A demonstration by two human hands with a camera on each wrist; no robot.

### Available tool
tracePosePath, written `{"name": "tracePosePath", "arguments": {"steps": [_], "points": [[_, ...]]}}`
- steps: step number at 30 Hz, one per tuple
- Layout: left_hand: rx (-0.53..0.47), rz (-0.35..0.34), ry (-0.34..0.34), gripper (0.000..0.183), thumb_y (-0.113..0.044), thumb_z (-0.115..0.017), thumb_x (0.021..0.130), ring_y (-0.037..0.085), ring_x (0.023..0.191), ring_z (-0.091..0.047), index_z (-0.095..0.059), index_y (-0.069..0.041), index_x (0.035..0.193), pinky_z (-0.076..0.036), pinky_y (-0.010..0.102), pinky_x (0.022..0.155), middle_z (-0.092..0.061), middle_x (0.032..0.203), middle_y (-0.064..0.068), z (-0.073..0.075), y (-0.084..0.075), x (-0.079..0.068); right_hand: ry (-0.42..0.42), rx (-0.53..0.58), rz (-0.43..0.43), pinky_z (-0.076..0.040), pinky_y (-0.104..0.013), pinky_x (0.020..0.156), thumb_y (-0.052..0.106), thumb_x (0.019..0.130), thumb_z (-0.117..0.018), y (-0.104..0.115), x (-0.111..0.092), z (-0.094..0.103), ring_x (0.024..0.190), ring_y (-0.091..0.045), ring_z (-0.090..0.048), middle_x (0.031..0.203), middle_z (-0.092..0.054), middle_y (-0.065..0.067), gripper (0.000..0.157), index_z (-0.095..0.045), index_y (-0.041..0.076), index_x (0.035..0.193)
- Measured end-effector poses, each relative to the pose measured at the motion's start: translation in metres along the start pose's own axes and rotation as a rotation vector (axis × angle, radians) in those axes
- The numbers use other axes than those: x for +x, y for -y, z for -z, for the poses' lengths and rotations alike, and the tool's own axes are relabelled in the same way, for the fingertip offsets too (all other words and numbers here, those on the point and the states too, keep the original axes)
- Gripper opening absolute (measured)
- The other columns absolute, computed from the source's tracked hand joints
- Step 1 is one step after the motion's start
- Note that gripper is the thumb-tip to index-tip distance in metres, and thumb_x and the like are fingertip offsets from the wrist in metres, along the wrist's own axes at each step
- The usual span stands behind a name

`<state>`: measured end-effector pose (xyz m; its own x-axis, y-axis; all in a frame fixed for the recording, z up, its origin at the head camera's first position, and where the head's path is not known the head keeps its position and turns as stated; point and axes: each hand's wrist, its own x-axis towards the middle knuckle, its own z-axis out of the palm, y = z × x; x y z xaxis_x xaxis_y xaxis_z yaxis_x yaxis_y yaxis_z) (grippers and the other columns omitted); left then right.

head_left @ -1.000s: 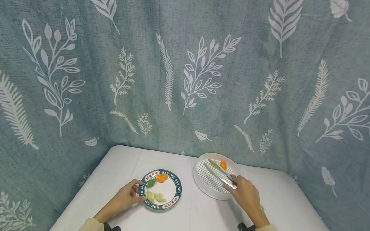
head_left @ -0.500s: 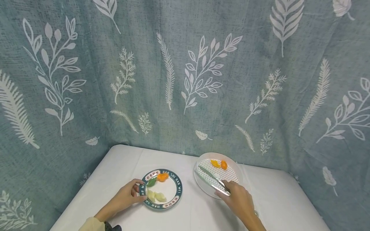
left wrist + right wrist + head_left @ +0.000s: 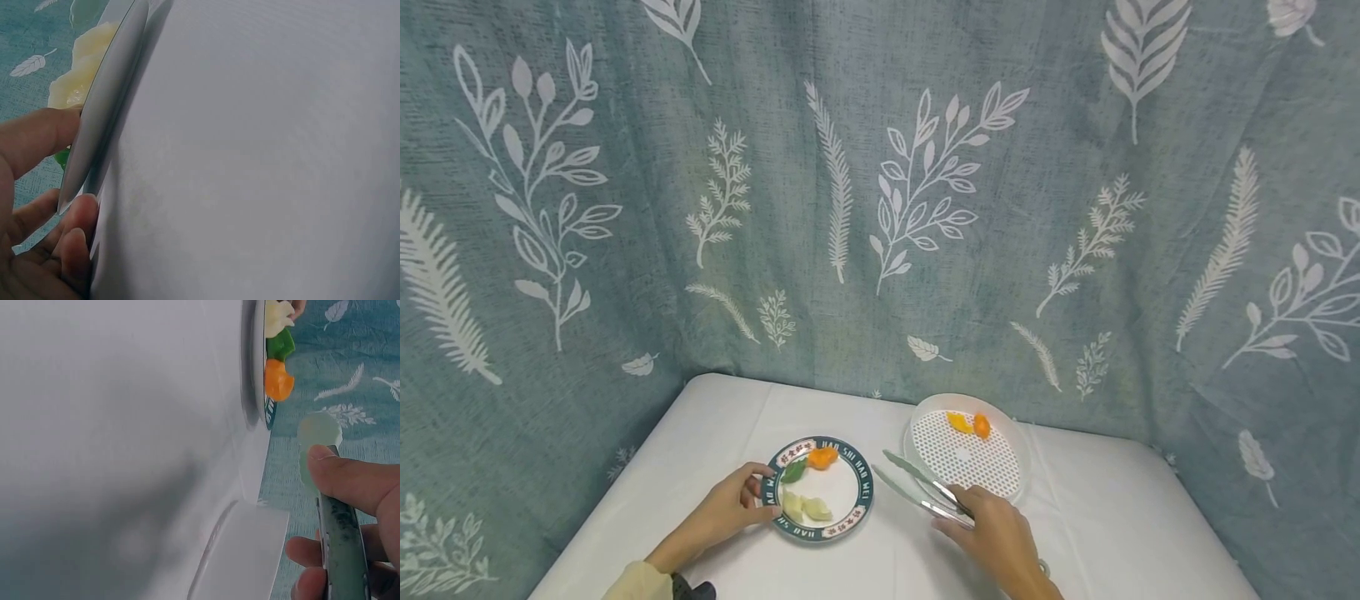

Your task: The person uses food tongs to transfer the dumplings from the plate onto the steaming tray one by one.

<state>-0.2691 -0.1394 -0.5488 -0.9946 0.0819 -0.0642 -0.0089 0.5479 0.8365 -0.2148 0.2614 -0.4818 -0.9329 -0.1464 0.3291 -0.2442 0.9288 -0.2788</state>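
Observation:
My left hand [image 3: 730, 504] holds the left rim of a round plate [image 3: 865, 493] with a dark green lettered border. In the left wrist view the thumb [image 3: 44, 137] lies over the rim, other fingers below. On the plate are pale yellow chunks [image 3: 816, 509], a green piece [image 3: 793, 472] and an orange piece [image 3: 822, 457]. My right hand [image 3: 996, 533] grips tongs [image 3: 916, 473] with pale green tips. Their arms are spread with nothing between them, the tips just right of the plate. Seen from the right wrist, the thumb presses on the tongs' upper arm [image 3: 345, 550].
A round white basket [image 3: 962, 467] with a perforated floor stands at the back right, behind the right hand. Inside it lie a yellow piece [image 3: 958, 422] and an orange piece [image 3: 982, 426]. A leaf-patterned curtain [image 3: 820, 208] rises behind the white table [image 3: 715, 425].
The right hand has carried the tongs left and toward the person, from over the basket to beside the plate. The left hand keeps its hold on the plate.

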Motion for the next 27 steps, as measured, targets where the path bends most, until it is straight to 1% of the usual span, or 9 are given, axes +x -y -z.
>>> {"name": "tracePosePath", "arguments": {"steps": [3,6,10,12,16,20,24,27], "points": [[0.004,-0.004,-0.001,0.068,-0.028,-0.094,0.074,0.017,0.078,-0.05,-0.061,-0.012,0.13,-0.044,0.028,0.063,-0.054,0.094,0.001,0.0,0.0,0.0,0.021,-0.004,0.002,-0.045,-0.028,0.061,0.047,0.074,-0.089,0.007,-0.003,-0.004,0.07,-0.002,-0.05,0.085,-0.066,0.016,0.051,-0.078,0.02,0.116],[-0.003,-0.007,0.002,0.068,-0.028,-0.094,0.074,0.017,0.078,-0.05,-0.061,-0.012,0.13,-0.044,0.029,0.062,-0.054,0.094,0.001,0.001,-0.001,-0.001,0.057,-0.001,-0.01,-0.044,-0.027,0.06,0.049,0.073,-0.089,0.015,-0.004,-0.008,0.069,-0.002,-0.048,0.081,-0.061,0.018,0.052,-0.078,0.019,0.114],[-0.012,-0.004,0.01,0.067,-0.029,-0.093,0.074,0.018,0.078,-0.051,-0.061,-0.013,0.131,-0.045,0.03,0.063,-0.055,0.094,0.001,0.002,-0.002,-0.002,0.111,0.017,-0.024,-0.044,-0.026,0.061,0.05,0.073,-0.089,0.027,-0.006,-0.012,0.068,-0.004,-0.046,0.078,-0.057,0.017,0.054,-0.078,0.017,0.115],[-0.007,-0.012,0.011,0.067,-0.03,-0.093,0.075,0.018,0.078,-0.051,-0.061,-0.012,0.131,-0.045,0.03,0.063,-0.056,0.095,0.001,0.003,-0.003,-0.002,0.13,0.028,-0.021,-0.044,-0.027,0.062,0.05,0.074,-0.088,0.032,-0.007,-0.013,0.068,-0.004,-0.046,0.078,-0.057,0.017,0.055,-0.078,0.017,0.117],[-0.005,-0.009,0.008,0.067,-0.03,-0.093,0.075,0.018,0.078,-0.051,-0.061,-0.012,0.131,-0.045,0.03,0.064,-0.056,0.095,0.001,0.003,-0.002,-0.001,0.16,0.049,0.013,-0.045,-0.027,0.061,0.05,0.076,-0.087,0.04,-0.01,-0.015,0.066,-0.004,-0.046,0.079,-0.057,0.017,0.054,-0.078,0.017,0.118],[-0.013,-0.002,0.013,0.068,-0.031,-0.094,0.074,0.018,0.078,-0.051,-0.061,-0.013,0.131,-0.045,0.031,0.063,-0.056,0.094,0.001,0.002,-0.001,-0.002,0.201,0.089,0.028,-0.046,-0.027,0.062,0.051,0.077,-0.086,0.046,-0.012,-0.017,0.066,-0.003,-0.046,0.08,-0.058,0.018,0.054,-0.077,0.017,0.118],[-0.019,-0.007,0.013,0.068,-0.032,-0.094,0.073,0.018,0.078,-0.051,-0.061,-0.013,0.13,-0.045,0.031,0.063,-0.055,0.094,0.001,0.002,-0.001,-0.002,0.214,0.121,0.071,-0.047,-0.026,0.063,0.05,0.078,-0.086,0.049,-0.013,-0.019,0.065,-0.002,-0.047,0.082,-0.061,0.017,0.054,-0.077,0.015,0.118],[-0.022,-0.008,0.012,0.068,-0.032,-0.094,0.073,0.018,0.078,-0.051,-0.061,-0.013,0.13,-0.045,0.03,0.063,-0.055,0.094,0.001,0.002,0.0,-0.002,0.218,0.117,0.104,-0.045,-0.025,0.061,0.051,0.078,-0.085,0.05,-0.015,-0.022,0.065,-0.001,-0.046,0.082,-0.062,0.016,0.054,-0.077,0.015,0.118]]}}
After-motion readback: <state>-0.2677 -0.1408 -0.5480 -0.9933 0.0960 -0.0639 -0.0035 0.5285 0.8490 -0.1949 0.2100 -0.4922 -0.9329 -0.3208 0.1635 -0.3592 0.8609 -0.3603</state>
